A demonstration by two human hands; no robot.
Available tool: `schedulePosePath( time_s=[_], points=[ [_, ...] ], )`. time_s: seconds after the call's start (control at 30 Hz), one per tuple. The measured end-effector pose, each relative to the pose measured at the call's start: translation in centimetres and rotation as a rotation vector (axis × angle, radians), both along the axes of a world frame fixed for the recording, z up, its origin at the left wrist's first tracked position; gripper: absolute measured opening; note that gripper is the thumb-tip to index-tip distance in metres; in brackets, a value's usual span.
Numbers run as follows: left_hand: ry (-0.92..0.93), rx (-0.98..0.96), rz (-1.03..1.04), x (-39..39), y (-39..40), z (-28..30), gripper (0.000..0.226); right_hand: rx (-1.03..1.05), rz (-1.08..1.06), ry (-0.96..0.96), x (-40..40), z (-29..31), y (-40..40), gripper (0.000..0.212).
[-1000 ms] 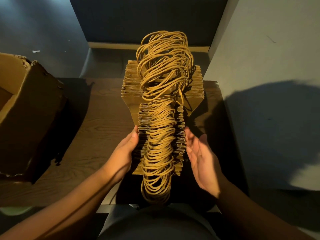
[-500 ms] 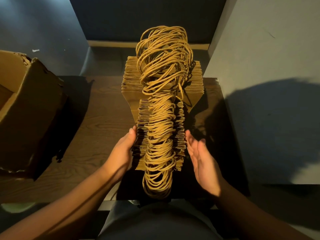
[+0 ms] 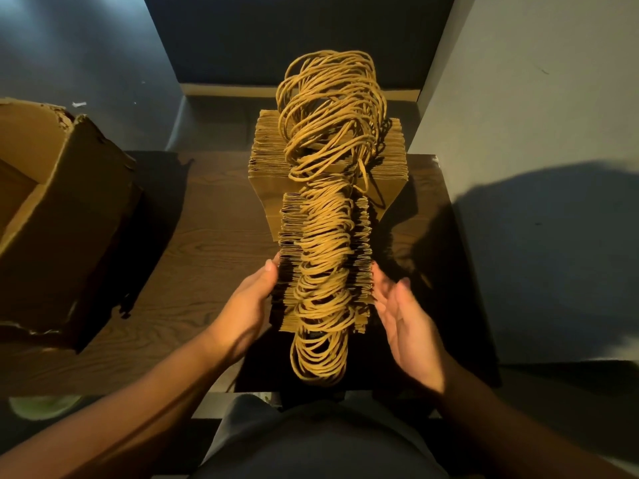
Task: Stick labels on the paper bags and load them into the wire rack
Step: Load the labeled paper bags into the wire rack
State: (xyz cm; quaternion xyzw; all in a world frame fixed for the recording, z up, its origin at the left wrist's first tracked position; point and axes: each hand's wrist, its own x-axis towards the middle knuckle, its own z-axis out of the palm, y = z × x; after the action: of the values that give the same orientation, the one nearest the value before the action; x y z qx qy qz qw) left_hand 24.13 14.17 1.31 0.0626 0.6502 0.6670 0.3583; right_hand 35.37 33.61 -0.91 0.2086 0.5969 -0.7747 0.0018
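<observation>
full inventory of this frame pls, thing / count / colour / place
paper bags: one long packed row, too many to count, brown, standing on edge down the middle of the table
handles: many, tan cord loops, sticking up along the top of the row
table: one, dark wood grain, under the bags
cardboard box: one, brown, torn rim, left side of the table
walls: grey, left and right, dark recess behind
left hand: one, flat against the left side of the row's near end
right hand: one, fingers straight, at the right side, contact unclear
</observation>
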Motion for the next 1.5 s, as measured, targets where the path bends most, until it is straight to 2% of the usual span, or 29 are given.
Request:
schedulePosePath(
  time_s=[0.07, 0.13, 0.17, 0.23, 0.3, 0.43, 0.53, 0.57, 0.67, 0.8, 0.87, 0.93, 0.97, 1.07, 1.13, 1.23, 1.33, 1.4, 1.5],
  points=[
    [0.003, 0.022, 0.026, 0.0, 0.1, -0.4, 0.048, 0.008, -0.014, -0.015, 0.3, -0.1, -0.4, 0.069],
    [0.005, 0.018, 0.057, 0.3, 0.4, -0.4, 0.039, 0.017, -0.007, -0.039, 0.8, -0.2, -0.8, 0.053],
    [-0.009, 0.023, 0.076, 0.5, 0.4, -0.6, 0.042, 0.024, -0.002, -0.051, 1.0, -0.2, -0.9, 0.052],
    [-0.017, 0.033, 0.09, 1.2, 0.2, -0.8, 0.058, 0.057, 0.029, -0.066, 1.2, -0.5, -1.0, 0.064],
    [-0.001, 0.038, 0.095, 1.9, 0.5, -0.7, 0.065, 0.102, 0.061, -0.076, 1.3, -0.6, -1.1, 0.072],
    [-0.015, 0.077, 0.113, 2.3, 0.8, -0.5, 0.067, 0.102, 0.067, -0.102, 1.1, -0.6, -0.9, 0.056],
    [0.01, 0.065, 0.065, 2.3, 0.2, 0.2, 0.1, 0.042, 0.057, -0.092, 1.2, -0.3, -0.4, 0.061],
    [-0.004, 0.064, 0.059, 2.3, 0.0, 0.3, 0.101, 0.011, 0.042, -0.088, 1.3, -0.1, -0.3, 0.065],
    [-0.103, 0.096, 0.108, 1.8, -0.4, -1.0, 0.074, -0.013, 0.032, -0.057, 1.6, -0.3, -0.3, 0.101],
    [-0.131, 0.029, 0.105, 2.2, -0.6, -1.6, 0.071, -0.04, 0.073, -0.1, 1.7, -0.2, -0.9, 0.132],
    [-0.129, 0.027, 0.126, 2.7, -0.4, -1.7, 0.063, -0.061, 0.096, -0.127, 1.6, 0.1, -1.3, 0.123],
    [-0.126, 0.019, 0.169, 3.2, 0.0, -1.5, 0.062, -0.068, 0.096, -0.171, 1.5, 0.2, -1.6, 0.091],
    [-0.131, 0.015, 0.191, 3.4, 0.1, -1.5, 0.061, -0.072, 0.094, -0.189, 1.6, 0.3, -1.7, 0.083],
    [-0.204, 0.004, 0.2, 3.4, 0.1, -1.1, 0.065, -0.064, 0.112, -0.188, 1.8, 0.2, -1.5, 0.111],
    [-0.232, -0.012, 0.173, 3.1, 0.0, -0.6, 0.068, -0.048, 0.113, -0.172, 1.8, 0.0, -1.4, 0.116],
    [-0.222, 0.025, 0.187, 2.8, 0.0, -0.3, 0.075, -0.054, 0.058, -0.177, 1.9, -0.5, -1.6, 0.089],
    [-0.206, 0.086, 0.233, 3.0, 0.3, -0.1, 0.076, -0.016, 0.033, -0.186, 2.2, -0.9, -2.2, 0.075],
    [-0.17, 0.101, 0.217, 3.2, 0.2, -0.2, 0.083, -0.013, 0.026, -0.184, 2.2, -1.1, -2.5, 0.073],
    [-0.109, 0.096, 0.182, 3.2, -0.2, -0.2, 0.107, -0.038, 0.047, -0.219, 2.1, -1.3, -3.0, 0.084]
  ],
)
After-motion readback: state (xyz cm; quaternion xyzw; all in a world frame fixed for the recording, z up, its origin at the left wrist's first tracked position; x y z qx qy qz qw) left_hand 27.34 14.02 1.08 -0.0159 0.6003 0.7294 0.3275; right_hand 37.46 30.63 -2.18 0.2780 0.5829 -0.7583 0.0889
